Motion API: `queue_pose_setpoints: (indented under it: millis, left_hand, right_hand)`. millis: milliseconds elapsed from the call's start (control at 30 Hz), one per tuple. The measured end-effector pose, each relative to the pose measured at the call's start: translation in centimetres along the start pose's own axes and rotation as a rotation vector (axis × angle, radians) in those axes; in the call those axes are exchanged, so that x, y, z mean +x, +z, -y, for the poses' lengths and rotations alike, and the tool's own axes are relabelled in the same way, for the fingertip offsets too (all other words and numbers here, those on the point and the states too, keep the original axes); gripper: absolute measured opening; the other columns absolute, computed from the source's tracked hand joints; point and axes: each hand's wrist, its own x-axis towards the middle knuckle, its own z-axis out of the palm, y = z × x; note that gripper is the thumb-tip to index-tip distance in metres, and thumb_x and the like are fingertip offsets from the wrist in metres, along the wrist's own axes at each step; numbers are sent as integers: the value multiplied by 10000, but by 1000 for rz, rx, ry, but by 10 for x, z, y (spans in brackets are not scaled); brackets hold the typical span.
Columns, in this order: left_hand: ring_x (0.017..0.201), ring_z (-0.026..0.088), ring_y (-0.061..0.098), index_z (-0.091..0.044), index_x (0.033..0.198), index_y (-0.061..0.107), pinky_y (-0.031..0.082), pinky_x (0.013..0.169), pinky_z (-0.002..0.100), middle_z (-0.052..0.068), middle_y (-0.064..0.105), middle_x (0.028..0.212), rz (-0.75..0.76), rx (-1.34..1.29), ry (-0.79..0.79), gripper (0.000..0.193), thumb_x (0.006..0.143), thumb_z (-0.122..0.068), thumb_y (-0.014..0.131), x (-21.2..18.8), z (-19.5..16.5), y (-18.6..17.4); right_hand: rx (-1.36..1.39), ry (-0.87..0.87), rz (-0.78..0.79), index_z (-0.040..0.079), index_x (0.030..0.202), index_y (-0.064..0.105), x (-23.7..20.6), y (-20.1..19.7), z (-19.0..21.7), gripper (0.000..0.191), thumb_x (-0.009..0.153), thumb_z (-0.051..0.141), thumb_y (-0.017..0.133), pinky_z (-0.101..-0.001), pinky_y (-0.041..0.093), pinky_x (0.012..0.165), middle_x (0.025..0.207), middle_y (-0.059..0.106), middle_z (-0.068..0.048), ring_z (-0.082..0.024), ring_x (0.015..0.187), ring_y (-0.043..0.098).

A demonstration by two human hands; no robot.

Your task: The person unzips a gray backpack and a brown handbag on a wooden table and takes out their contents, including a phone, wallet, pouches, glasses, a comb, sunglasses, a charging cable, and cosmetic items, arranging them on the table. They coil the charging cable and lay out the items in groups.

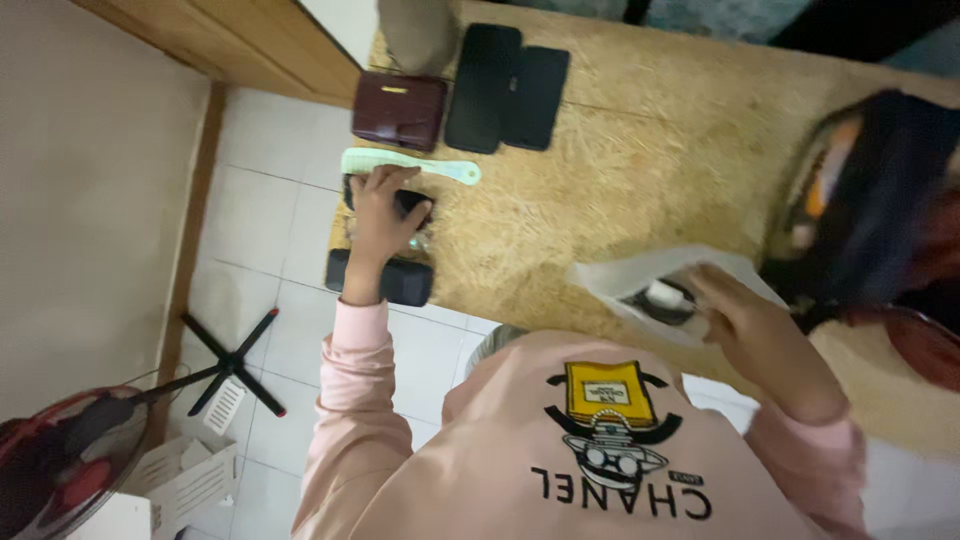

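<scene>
Pink sweatshirt (pixel 560 450) closest; the right hand (pixel 745 325) closes on a white plastic bag (pixel 660 280) at the bench (pixel 640 150) edge; the left hand (pixel 385 215) curls over a small dark item (pixel 412 203) — sorting, seemingly; bagging it needs a firm lift across.

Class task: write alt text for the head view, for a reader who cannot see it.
Seen from above, a person in a pink top rests the left hand on a small dark item on a chipboard table, beside a pale green comb. The right hand holds a white bag.
</scene>
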Motion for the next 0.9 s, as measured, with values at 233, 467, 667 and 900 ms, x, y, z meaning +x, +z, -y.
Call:
queue_pose_setpoints:
  millis: [233, 467, 667, 900]
  left_hand:
    - [1321, 297, 520, -144, 1143, 749, 430, 1151, 452, 86, 586, 1378, 158, -621, 231, 350, 825, -208, 880, -25, -153, 38]
    - [1350, 402, 435, -140, 1082, 778, 422, 1135, 485, 173, 523, 1446, 357, -476, 196, 260, 834, -206, 817, -30, -228, 64]
    - [1297, 408, 447, -100, 1213, 704, 432, 1104, 474, 154, 530, 1416, 319, -451, 123, 479, 741, -123, 785, -29, -226, 76]
    - [1294, 404, 453, -109, 1188, 714, 440, 1091, 470, 146, 526, 1430, 333, -399, 171, 501, 691, -86, 779, -22, -238, 68]
  right_hand:
    - [-447, -140, -101, 123, 1229, 678, 19, 36, 6, 379, 854, 179, 693, -457, 548, 774, 1186, 698, -118, -360, 964, 684]
    - [-376, -326, -234, 142, 1061, 715, 34, 52, 1, 250, 843, 266, 711, -456, 526, 743, 1000, 713, -120, -358, 922, 676]
    - [-142, -282, -185, 103, 1151, 684, 11, 26, 3, 300, 864, 166, 746, -354, 560, 668, 1047, 726, -81, -229, 872, 727]
    - [263, -394, -604, -39, 1207, 604, 5, 33, -18, 301, 953, 5, 759, -270, 601, 783, 1125, 660, -133, -180, 965, 697]
